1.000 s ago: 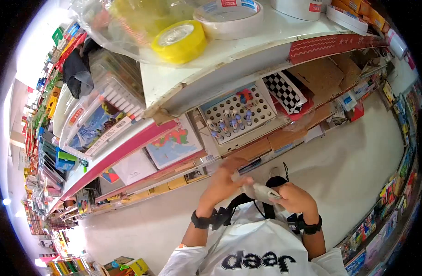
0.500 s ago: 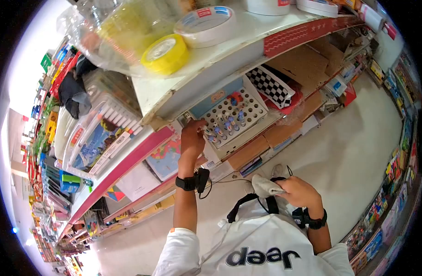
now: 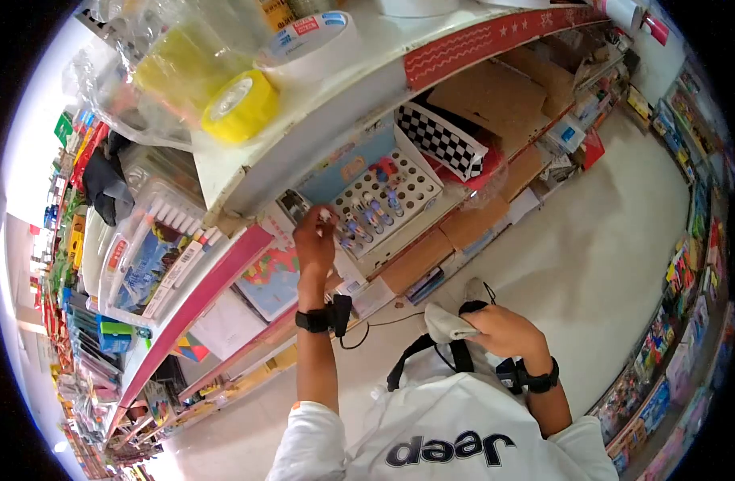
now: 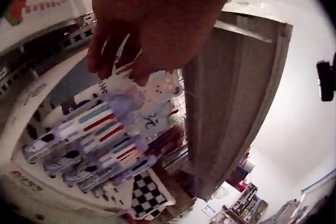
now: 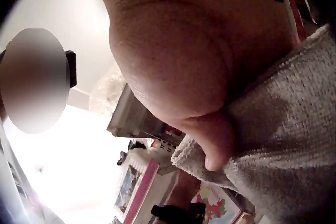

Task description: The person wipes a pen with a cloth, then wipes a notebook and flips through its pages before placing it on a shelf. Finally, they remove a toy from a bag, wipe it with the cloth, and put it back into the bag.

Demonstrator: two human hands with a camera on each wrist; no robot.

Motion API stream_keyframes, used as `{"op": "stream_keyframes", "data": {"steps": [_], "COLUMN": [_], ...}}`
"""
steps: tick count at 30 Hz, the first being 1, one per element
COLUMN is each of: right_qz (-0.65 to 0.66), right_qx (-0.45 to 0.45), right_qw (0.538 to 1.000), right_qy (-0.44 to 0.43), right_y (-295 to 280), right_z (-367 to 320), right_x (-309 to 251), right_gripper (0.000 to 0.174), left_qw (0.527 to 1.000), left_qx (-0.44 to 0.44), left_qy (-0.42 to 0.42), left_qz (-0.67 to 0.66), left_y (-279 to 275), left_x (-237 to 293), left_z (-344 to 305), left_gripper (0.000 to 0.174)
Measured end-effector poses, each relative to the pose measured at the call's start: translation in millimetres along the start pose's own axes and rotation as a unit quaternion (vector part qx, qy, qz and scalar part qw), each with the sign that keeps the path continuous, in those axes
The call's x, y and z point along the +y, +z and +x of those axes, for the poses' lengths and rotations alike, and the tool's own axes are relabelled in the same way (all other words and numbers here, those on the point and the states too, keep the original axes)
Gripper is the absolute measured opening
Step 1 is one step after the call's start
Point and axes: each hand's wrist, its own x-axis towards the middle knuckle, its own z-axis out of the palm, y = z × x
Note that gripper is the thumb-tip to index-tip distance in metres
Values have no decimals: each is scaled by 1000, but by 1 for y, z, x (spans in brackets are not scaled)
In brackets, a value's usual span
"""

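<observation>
At the left end of a white holed tray (image 3: 422, 207), my left hand (image 3: 315, 248) has its fingers bent round the top of a pale pen. Seen from the left wrist, that hand (image 4: 157, 19) is above several upright lilac-and-white pens (image 4: 97, 124); its fingertips are partly in shadow. More pens (image 3: 374, 210) stand in the tray holes beside it. My right hand (image 3: 508, 330) grips a grey cloth (image 3: 446, 325) in front of the shirt. The right wrist view shows its thumb lying along the cloth (image 5: 294, 134).
Above the tray is a white shelf edge (image 3: 303, 120) with yellow tape (image 3: 241, 106) and a white tape roll (image 3: 311, 44). A checkered pouch (image 3: 440, 138) lies right of the tray. Plastic cases (image 3: 155, 248) stand at left; more stocked shelves (image 3: 664, 321) line the right.
My left hand has left the area beside the cloth and moved up and left to the pen tray. My right hand still holds the cloth. The shelf has shifted leftward in view.
</observation>
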Motion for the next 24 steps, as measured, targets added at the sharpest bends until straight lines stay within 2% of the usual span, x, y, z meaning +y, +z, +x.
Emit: {"op": "stream_keyframes", "data": {"steps": [1,4,6,7,9,10,11,13,14,15,16,17,20,21,24], "right_qz": [5,15,21,48,95,91,86,65,104,143,178,145,70,86,130], "right_qx": [-1,5,21,64,146,163,180,240,208,174,139,157,90,108,160], "right_qw": [1000,1000,1000,997,983,981,979,967,972,974,974,975,993,990,977], "right_qy": [3,4,4,-18,-58,-51,-44,-53,-28,-3,17,-56,-25,-10,49], "right_y": [1,1,-1,0,1,0,-2,-5,-12,-24,-32,-26,-44,-48,-61], "right_z": [-1,0,-1,0,4,3,3,4,2,-1,-4,-2,2,4,3], "right_x": [0,1,2,3,6,6,6,12,10,0,-3,12,7,6,2], "right_gripper": [12,13,20,26,37,41,44,51,51,52,52,46,32,28,29], "left_qw": [995,958,974,976,953,956,927,940,945,937,932,947,975,976,972], "left_qx": [27,150,51,0,-174,-202,-226,-225,-227,-194,-201,-200,-187,-184,-209], "left_qy": [58,174,93,50,-38,-7,-38,-41,-44,-53,-67,-38,66,101,103], "left_qz": [-70,-171,-200,-214,-243,-214,-296,-253,-232,-287,-295,-247,-99,-52,30], "left_y": [-2,-16,-27,-24,-1,14,37,42,44,47,43,40,33,31,33], "left_x": [-4,19,54,65,94,104,91,93,95,97,101,108,127,134,158], "left_z": [1,-6,-32,-50,-84,-96,-112,-121,-127,-127,-125,-124,-116,-115,-118], "left_gripper": [21,29,34,37,40,37,32,28,27,23,23,25,30,32,29]}}
